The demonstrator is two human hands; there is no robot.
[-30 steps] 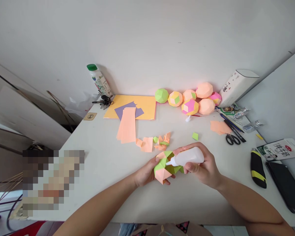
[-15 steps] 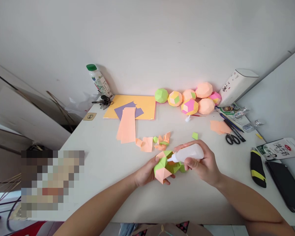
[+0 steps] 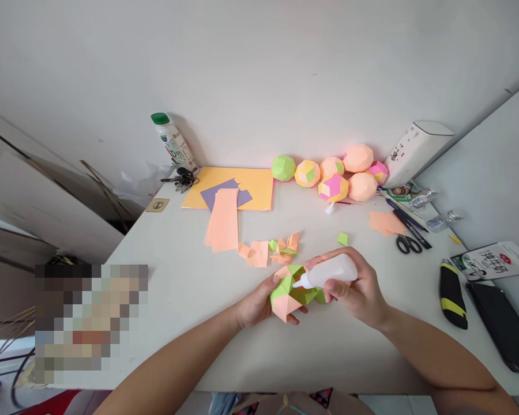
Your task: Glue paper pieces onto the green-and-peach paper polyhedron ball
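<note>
My left hand (image 3: 258,304) is closed around a partly open paper ball (image 3: 286,305) made of folded green and peach facets. In my right hand (image 3: 361,288) is a white squeeze glue bottle (image 3: 333,271), tipped to the left. Its nozzle points down at a green facet on the ball; whether the tip touches it I cannot tell. Just beyond the ball lie several small folded paper pieces (image 3: 281,257), peach and green. A single green paper piece (image 3: 342,238) rests behind my right hand.
Peach paper strips (image 3: 226,222) overlap a yellow sheet (image 3: 255,184) at the back left, near a bottle (image 3: 173,141) and keys (image 3: 184,178). Several finished paper balls (image 3: 333,188) line the wall. Scissors (image 3: 409,244), a black-yellow cutter (image 3: 453,297) and a black phone-like object (image 3: 504,328) lie right.
The glue bottle's nozzle has shifted slightly down along the green facet. My left hand and the paper ball have stayed almost still.
</note>
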